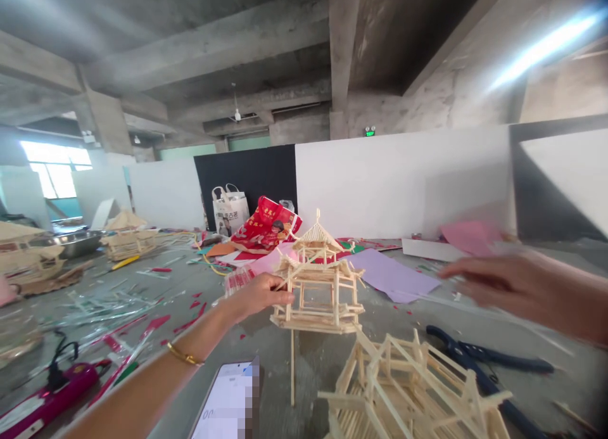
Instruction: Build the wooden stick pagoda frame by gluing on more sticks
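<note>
My left hand (268, 293) is closed around the left side of a small pavilion model (323, 293) made of thin wooden sticks, with a tiered, pointed roof. A single thin stick (292, 369) runs down below the model's base. My right hand (508, 290) is raised at the right, blurred by motion, apart from the model; its fingers look stretched out to the left, with nothing visible in them. A second wooden stick frame (408, 388) stands in the near foreground. Beside it lie dark-handled pliers (494, 356).
A phone (228, 401) lies near me, with a magenta power strip (57, 401) to the left. Clear plastic scraps (118, 306) litter the floor. Behind are a purple sheet (389, 274), a red bag (261, 227), a white bag (230, 211) and another stick model (128, 239).
</note>
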Tool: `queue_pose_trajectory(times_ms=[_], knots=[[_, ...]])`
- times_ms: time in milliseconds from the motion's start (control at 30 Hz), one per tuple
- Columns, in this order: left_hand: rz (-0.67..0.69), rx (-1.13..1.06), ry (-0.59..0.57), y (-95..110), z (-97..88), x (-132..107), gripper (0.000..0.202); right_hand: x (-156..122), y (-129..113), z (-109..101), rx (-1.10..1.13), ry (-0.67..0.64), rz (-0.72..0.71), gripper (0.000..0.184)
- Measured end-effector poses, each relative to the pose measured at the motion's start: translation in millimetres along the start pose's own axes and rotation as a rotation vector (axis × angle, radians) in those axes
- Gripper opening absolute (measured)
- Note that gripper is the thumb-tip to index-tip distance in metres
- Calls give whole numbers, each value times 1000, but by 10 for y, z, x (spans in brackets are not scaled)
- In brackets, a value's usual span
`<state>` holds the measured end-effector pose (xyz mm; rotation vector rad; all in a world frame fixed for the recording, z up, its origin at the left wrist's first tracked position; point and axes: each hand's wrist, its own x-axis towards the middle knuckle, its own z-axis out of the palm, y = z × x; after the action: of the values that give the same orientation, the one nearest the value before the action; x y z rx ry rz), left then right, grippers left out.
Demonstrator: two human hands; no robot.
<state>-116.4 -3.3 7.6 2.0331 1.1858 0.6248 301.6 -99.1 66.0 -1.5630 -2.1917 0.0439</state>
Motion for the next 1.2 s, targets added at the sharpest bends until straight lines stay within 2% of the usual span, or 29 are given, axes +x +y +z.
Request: queue_pose_trajectory(times_ms=[33,167,300,567,767,867,1033,1200], knots=[[3,1,-7,2,-1,5,34,198,-97,12,2,-105,-78,32],[24,2,-30,-8,0,16,32,950,-443,164,175,-318,-97,41],[60,9,-13,-60,24,14,34,1338,-620,290,251,-361,-136,40],[166,74,40,-31,169,-69,39,1539,-853,223,238,-335,-139,40],[167,124,115,-20,324,-124,39,1597,-1072,141,150,-369,-134,40],[187,150,134,-43,353,-120,38,1648,-1166,100,106,-415,-154,36],[183,156,151,-21,345,-151,41,1738,-1281,109,-10,-587,-137,32],[207,163,150,-20,341,-186,43,1736,-1402,162,-166,-666,-137,38]])
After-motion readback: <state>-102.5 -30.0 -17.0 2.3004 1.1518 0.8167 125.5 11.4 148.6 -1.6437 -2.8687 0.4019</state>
